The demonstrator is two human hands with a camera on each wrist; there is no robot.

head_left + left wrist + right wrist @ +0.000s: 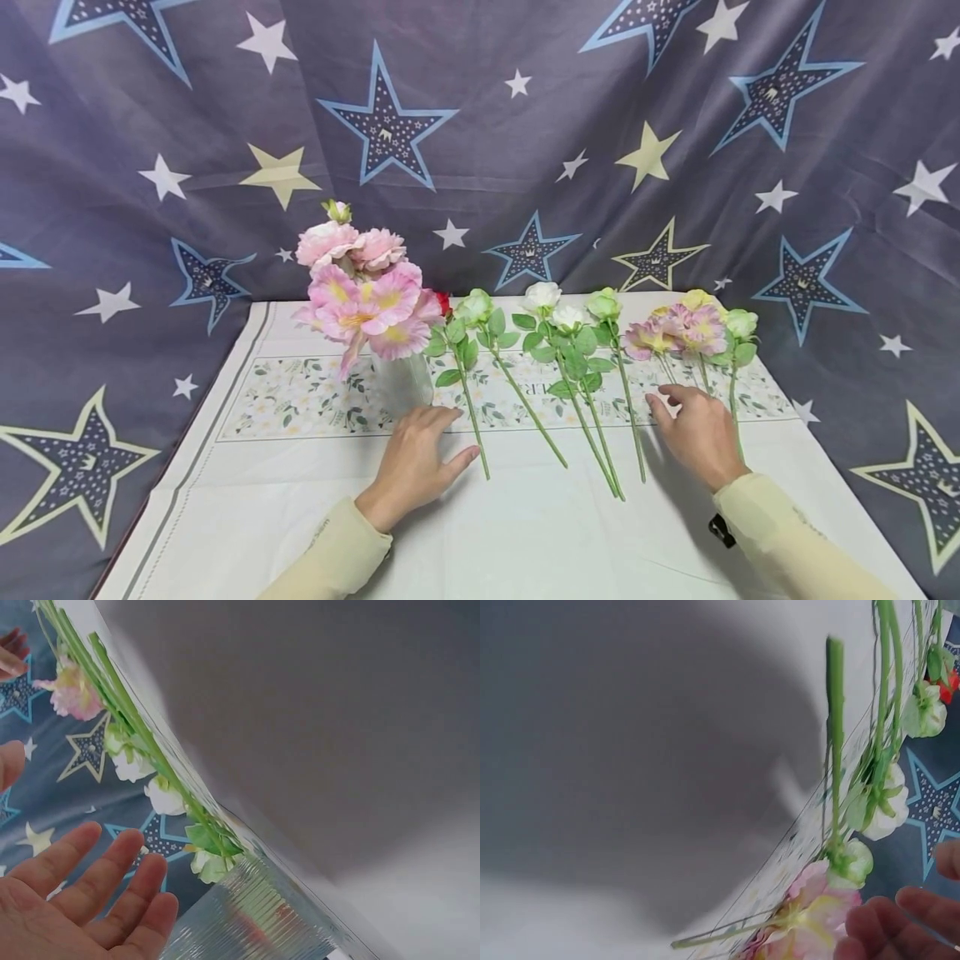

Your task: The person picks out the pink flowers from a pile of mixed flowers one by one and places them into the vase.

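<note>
A clear ribbed vase (pixel 405 385) holds pink flowers (pixel 367 308) at the left of the table. My left hand (pixel 420 458) is just in front of it, fingers spread and relaxed; in the left wrist view nothing lies in the palm. My right hand (pixel 697 429) hovers by the stems of the pink-and-yellow flowers (pixel 686 329) at the right, fingers loosely bent and holding nothing. Between the hands lie green-white roses (pixel 474 307) and white roses (pixel 542 297) on long green stems (pixel 528 408). Another pale green rose (pixel 741 323) lies beyond the right hand.
The table has a white cloth (pixel 510 533) with a floral printed band (pixel 300 400). A red flower (pixel 443 302) shows behind the vase. A dark star-patterned curtain (pixel 480 150) hangs close behind the table. A small black object (pixel 722 531) is at the right sleeve.
</note>
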